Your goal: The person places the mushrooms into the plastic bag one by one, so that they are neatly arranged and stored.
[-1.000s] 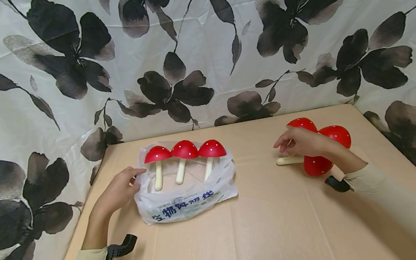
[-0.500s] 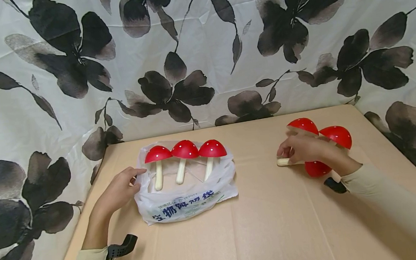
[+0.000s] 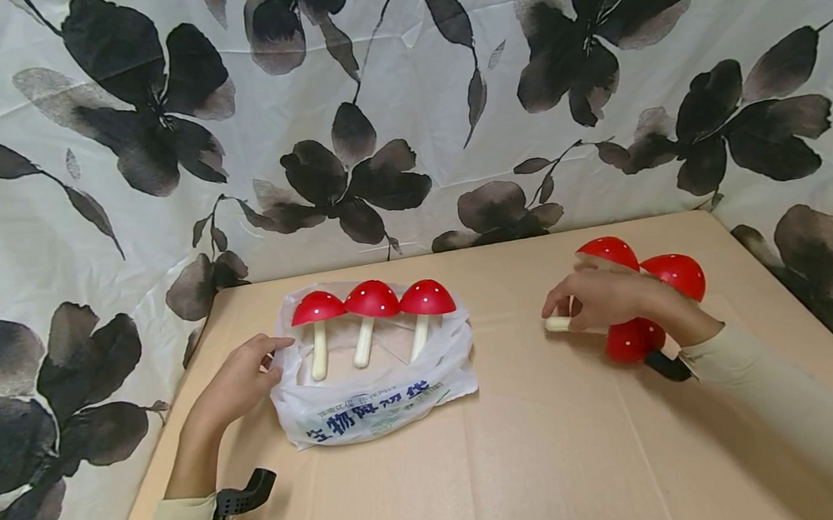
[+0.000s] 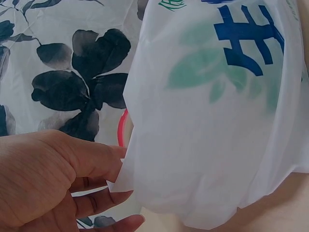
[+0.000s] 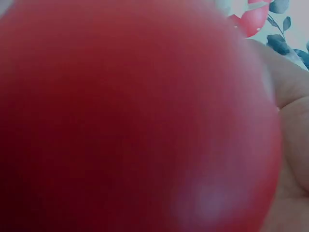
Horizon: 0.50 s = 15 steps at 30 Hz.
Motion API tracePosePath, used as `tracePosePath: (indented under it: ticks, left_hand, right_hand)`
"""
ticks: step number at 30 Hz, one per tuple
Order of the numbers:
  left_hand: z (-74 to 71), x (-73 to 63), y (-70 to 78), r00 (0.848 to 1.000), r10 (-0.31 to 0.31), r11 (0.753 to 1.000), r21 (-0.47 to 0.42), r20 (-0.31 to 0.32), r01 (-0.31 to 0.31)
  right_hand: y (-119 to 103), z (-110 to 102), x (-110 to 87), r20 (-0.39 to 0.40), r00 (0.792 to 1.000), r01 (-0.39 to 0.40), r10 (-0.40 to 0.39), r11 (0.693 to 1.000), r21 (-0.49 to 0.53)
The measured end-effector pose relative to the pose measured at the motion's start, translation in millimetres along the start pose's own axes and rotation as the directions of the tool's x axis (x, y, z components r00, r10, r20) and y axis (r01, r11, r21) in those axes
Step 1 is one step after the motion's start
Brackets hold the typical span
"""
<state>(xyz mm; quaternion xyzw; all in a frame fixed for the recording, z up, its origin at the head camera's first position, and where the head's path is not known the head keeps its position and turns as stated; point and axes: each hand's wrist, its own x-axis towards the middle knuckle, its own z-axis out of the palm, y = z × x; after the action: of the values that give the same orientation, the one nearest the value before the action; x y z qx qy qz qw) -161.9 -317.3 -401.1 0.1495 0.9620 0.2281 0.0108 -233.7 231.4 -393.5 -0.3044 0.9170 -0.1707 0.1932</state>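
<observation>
My right hand (image 3: 601, 297) grips a toy mushroom by its pale stem (image 3: 558, 324), near the stem's end. The red cap (image 3: 631, 341) of that mushroom sticks out under the wrist and, blurred, fills most of the right wrist view as a large red dome (image 5: 135, 121). My left hand (image 3: 242, 373) pinches the left edge of a white plastic bag (image 3: 379, 414). In the left wrist view the bag's corner (image 4: 123, 181) passes between the fingers. Three red-capped mushrooms (image 3: 370, 300) lie side by side on the bag, stems toward me.
Two more red mushroom caps (image 3: 677, 275) lie beyond the right forearm, their stems hidden by the hand. The light wooden table (image 3: 525, 450) ends at a floral cloth (image 3: 447, 106) behind it. Each wrist wears a black camera (image 3: 243, 494).
My right hand has closed its fingers round the mushroom's stem and shifted it slightly left, the cap moving with it. My left hand and the bag stay where they were.
</observation>
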Motion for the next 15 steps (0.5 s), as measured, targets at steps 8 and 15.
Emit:
tracePosePath:
  ticks: [8,15]
  left_hand:
    - [-0.5,-1.3,0.2,1.000,0.013,1.000,0.006,-0.009,-0.013]
    - [-1.1,-1.4,0.1,1.000,0.005,1.000,0.013,-0.008,-0.005]
  right_hand:
    - [-8.7,-10.0,5.3,-0.113,0.986,0.135,-0.120,0.982,0.134]
    - [-14.8,-18.8,8.0,-0.208,0.968,0.190,-0.139,0.949,0.250]
